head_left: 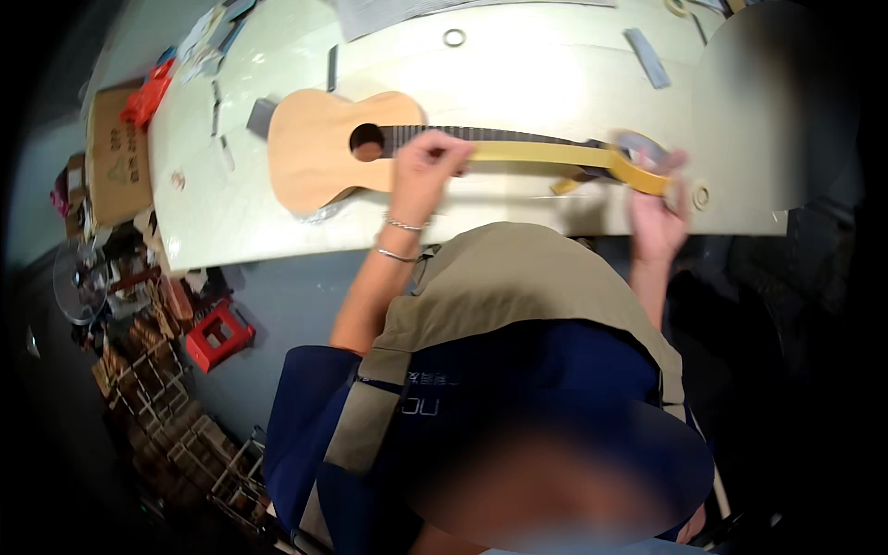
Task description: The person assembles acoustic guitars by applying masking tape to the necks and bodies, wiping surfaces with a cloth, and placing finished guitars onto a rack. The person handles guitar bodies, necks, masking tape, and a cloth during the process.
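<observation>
A ukulele (319, 153) with a pale wood body and a dark fretted neck lies on the white table, its body to the left and its head to the right. My left hand (428, 165), a bracelet on its wrist, is over the neck near the sound hole, pinching the end of a strip of yellow tape (532, 153). The strip stretches along the near side of the neck to a tape roll (638, 176). My right hand (659, 208) grips that roll beside the head, which it partly hides. A short yellow piece (564, 186) is under the strip.
On the white table (250, 208) are a small ring-shaped roll (454, 38), a grey flat block (647, 58) and another small roll (701, 196). A cardboard box (120, 162) with a red bag (148, 95) is at the left edge. A red stool (219, 335) stands on the floor.
</observation>
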`<action>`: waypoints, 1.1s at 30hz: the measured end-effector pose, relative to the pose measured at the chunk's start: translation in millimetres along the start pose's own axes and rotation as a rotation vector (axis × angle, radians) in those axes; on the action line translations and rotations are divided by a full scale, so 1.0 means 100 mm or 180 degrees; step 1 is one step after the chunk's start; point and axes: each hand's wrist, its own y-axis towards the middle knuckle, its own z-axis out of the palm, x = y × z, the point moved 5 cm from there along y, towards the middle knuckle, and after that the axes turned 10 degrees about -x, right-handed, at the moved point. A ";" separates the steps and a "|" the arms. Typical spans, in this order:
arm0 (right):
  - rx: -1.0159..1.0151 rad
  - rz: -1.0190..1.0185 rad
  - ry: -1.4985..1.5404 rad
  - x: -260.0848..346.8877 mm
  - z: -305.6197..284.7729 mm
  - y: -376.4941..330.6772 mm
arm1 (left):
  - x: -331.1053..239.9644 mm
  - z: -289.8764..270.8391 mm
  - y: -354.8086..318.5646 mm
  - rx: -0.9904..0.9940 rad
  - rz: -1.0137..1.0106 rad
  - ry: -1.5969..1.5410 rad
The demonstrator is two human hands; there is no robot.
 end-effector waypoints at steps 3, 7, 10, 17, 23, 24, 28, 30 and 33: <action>0.0553 -0.1118 -0.0957 0.76 0.14 0.06 | 0.04 -1.01 0.26 -0.0940 0.0102 0.1027; 0.0828 -0.3327 -0.7102 0.33 0.08 0.28 | 0.09 -1.10 0.44 -0.0899 0.0647 0.1822; 0.0316 -0.3267 -0.8213 0.19 0.05 0.35 | 0.20 -1.11 0.52 -0.0894 0.0157 0.1753; -0.0139 -0.3128 -0.7587 0.30 0.01 0.45 | 0.21 -1.18 0.57 -0.1005 0.0216 0.1812; -0.0357 -0.2903 -0.7496 0.36 -0.03 0.45 | 0.19 -1.11 0.60 -0.1019 0.0213 0.2030; -0.0498 -0.2779 -0.7432 0.37 -0.03 0.43 | 0.16 -1.11 0.59 -0.1137 0.0282 0.2200; -0.0527 -0.2884 -0.7698 0.30 -0.02 0.42 | -0.04 -0.97 0.45 -0.1434 0.1706 0.3388; -0.0463 -0.2854 -0.7498 0.28 -0.06 0.43 | 0.02 -0.79 0.31 -0.1030 0.2188 0.4085; -0.0484 -0.2996 -0.7471 0.31 -0.09 0.44 | 0.24 -0.68 0.15 -0.0660 0.1987 0.4927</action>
